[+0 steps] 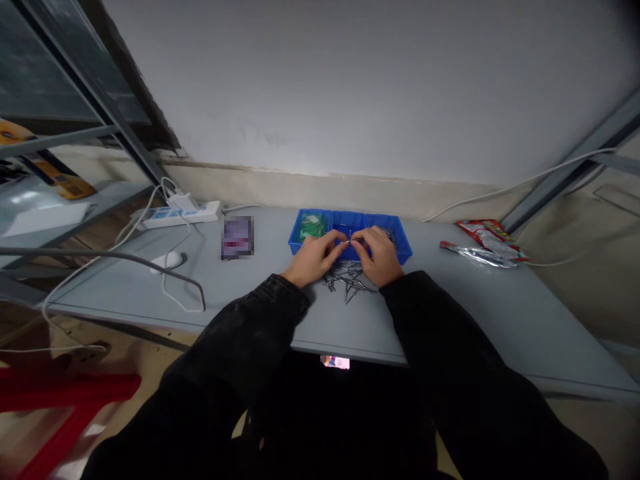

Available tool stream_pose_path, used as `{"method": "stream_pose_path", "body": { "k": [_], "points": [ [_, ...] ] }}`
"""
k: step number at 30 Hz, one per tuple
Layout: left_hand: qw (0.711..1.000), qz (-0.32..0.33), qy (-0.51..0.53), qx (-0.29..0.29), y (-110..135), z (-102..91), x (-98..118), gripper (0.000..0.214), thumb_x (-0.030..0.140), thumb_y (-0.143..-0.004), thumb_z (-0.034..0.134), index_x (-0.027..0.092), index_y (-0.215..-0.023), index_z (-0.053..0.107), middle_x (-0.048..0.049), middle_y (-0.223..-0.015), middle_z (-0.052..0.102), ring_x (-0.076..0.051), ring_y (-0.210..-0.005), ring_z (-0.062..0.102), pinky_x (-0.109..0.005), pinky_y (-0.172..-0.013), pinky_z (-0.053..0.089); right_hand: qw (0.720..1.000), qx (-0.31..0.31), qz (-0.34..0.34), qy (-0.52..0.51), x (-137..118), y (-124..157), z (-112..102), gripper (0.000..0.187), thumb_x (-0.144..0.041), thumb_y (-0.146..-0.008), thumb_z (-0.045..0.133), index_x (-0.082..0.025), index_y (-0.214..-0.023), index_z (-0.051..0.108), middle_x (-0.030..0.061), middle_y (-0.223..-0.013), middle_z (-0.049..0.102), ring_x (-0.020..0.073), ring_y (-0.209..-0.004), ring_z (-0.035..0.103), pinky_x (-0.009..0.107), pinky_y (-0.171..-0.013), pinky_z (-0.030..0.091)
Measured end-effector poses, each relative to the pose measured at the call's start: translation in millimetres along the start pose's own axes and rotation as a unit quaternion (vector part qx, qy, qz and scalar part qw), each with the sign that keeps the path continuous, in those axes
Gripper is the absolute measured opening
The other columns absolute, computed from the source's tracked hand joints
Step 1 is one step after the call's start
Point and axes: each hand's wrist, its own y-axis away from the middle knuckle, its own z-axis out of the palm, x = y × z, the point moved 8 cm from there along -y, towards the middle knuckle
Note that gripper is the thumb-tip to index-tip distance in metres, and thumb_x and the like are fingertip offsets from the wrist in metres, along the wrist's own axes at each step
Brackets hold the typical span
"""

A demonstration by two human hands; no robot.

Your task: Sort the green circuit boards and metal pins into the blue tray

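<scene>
On a grey table (450, 313), a blue divided tray (397, 248) sits just beyond loose metal pins (349, 281), both within easy reach. The left hand (314, 260) and right hand (380, 256) meet over the middle compartment (349, 225), fingertips (343, 235) together, clamped on a small metal piece (349, 243).

The tray (313, 215) was smooth blue plastic; the little pins (347, 280) were thin grey metal; the table top (250, 297) was flat and matt; the sleeves (250, 340) were dull black cloth; the packet (480, 257) was shiny foil.
</scene>
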Motion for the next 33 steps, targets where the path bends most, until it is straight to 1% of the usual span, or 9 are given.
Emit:
{"method": "stream_pose_path", "body": {
  "k": [14, 25, 30, 33],
  "points": [
    [1.0, -0.003, -0.001, 0.001, 0.0, -0.1, 0.0, 0.024, 0.036, -0.104, 0.05, 0.017, -0.107, 0.064, 0.0071, -0.055, 0.046, -0.01, -0.05, 0.045, -0.023, -0.058, 0.036, 1.0, 0.003, -0.004, -0.001, -1.5, -1.0, -0.9, 0.016, -0.024, -0.099, 0.046, -0.022, -0.09, 0.059, 0.006, -0.085, 0.065, 0.0232, -0.082, 0.053, 0.038, -0.077, 0.041],
    [1.0, -0.002, 0.006, 0.001, -0.3, -0.5, 0.0, 0.021, 0.035, -0.103, 0.053, 0.018, -0.105, 0.064, 0.0081, -0.055, 0.045, -0.008, -0.05, 0.044, -0.023, -0.059, 0.035, 1.0, 0.004, -0.007, 0.002, -1.1, -0.5, -1.3, 0.016, -0.024, -0.1, 0.047, -0.022, -0.089, 0.058, 0.0055, -0.085, 0.064, 0.0232, -0.083, 0.054, 0.038, -0.078, 0.041],
    [1.0, -0.002, 0.003, 0.0, -0.2, -0.3, -0.4, 0.023, 0.036, -0.103, 0.051, 0.017, -0.105, 0.065, 0.0074, -0.056, 0.046, -0.009, -0.051, 0.045, -0.024, -0.059, 0.036, 1.0, 0.006, -0.01, 0.001, -1.9, -0.7, -1.2, 0.018, -0.025, -0.101, 0.046, -0.022, -0.089, 0.059, 0.0053, -0.084, 0.064, 0.0231, -0.082, 0.053, 0.038, -0.078, 0.04],
    [1.0, -0.001, 0.004, -0.001, -0.2, -0.6, -0.2, 0.025, 0.037, -0.104, 0.05, 0.017, -0.104, 0.065, 0.0065, -0.059, 0.05, -0.009, -0.052, 0.046, -0.024, -0.06, 0.036, 1.0, 0.002, -0.011, 0.004, -1.9, -0.8, -0.8, 0.02, -0.026, -0.101, 0.045, -0.022, -0.088, 0.06, 0.005, -0.083, 0.064, 0.0232, -0.083, 0.053, 0.038, -0.078, 0.04]
  ]
}}
